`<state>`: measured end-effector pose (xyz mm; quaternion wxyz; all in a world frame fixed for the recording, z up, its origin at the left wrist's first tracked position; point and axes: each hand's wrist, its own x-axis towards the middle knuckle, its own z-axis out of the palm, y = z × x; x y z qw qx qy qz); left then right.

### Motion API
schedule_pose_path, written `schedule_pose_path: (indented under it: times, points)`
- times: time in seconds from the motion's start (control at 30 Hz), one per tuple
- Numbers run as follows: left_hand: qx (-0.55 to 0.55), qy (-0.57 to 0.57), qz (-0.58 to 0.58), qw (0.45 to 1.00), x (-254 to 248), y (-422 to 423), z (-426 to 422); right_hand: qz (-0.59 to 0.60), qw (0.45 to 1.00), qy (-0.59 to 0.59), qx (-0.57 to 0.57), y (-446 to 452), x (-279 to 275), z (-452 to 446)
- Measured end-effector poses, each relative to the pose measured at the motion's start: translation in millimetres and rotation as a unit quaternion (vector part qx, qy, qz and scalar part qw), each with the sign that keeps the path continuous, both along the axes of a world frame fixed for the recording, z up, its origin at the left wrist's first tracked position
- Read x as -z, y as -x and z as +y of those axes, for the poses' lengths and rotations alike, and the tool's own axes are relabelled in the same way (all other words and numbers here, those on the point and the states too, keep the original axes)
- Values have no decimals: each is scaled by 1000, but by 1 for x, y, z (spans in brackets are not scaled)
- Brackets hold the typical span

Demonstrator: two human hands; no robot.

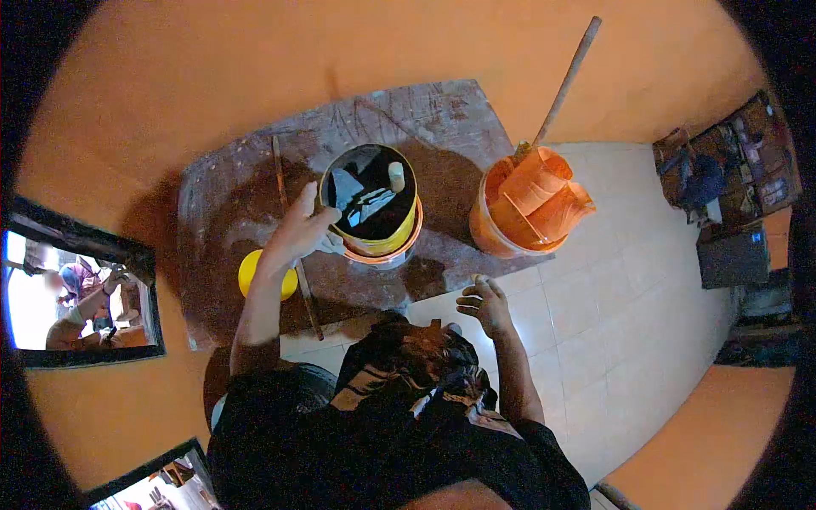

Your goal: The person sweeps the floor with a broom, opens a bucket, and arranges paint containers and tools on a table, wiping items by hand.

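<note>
A yellow bucket [374, 247] with a dark inside stands in an orange-rimmed container [408, 246] on the table. Inside it lie grey-white pieces [371, 205] and a pale cylinder [396, 177] that I cannot identify. My left hand [304, 225] is at the bucket's left rim, thumb over the edge, fingers along the outside and partly hidden. Something whitish shows just below that hand. My right hand [484, 304] hovers by the table's front edge, fingers apart and holding nothing. To its upper right stands an orange-stained bucket [493, 234] with curved orange pieces [540, 187] inside.
Under the buckets is a stained brown table [450, 110] against an orange wall. A long stick [569, 81] rises behind the right bucket. A thin wooden stick [283, 195] and a round yellow object [255, 274] lie at left. Shelves [739, 157] hang at far right.
</note>
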<state>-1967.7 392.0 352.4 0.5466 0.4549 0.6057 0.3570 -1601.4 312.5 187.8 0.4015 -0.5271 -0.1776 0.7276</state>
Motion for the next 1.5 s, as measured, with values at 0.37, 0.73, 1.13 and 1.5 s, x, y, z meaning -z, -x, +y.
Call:
schedule_pose_path:
  times: [0.37,0.73,1.13,1.5]
  points:
    - [-6,-93,265,960,66,-9,-3,-47,998,21,-21,-1,5,0]
    - [9,-162,228,960,-26,-14,6,-248,843,-450,-157,51,-152,88]
    - [-58,-254,342,903,-55,-18,10,-618,485,-596,-166,124,-240,139]
    - [-58,-210,365,905,-54,5,57,-636,468,-502,-352,181,-263,186]
